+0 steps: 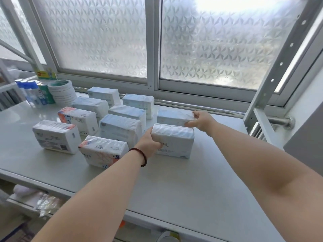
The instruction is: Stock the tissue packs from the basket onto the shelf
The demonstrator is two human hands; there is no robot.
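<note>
On the white shelf [201,180], the left hand [150,143] holds a closed grip on the near blue tissue pack [174,138]. At its 12 o'clock, the right hand [201,120] pinches the right end of another pack [173,117].

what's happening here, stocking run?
Yes. A person is setting tissue packs on a white shelf by the window. The left hand grips the near pack; the right hand holds the far pack behind it. Eight other packs already stand in rows to the left. No basket is in view.
</note>
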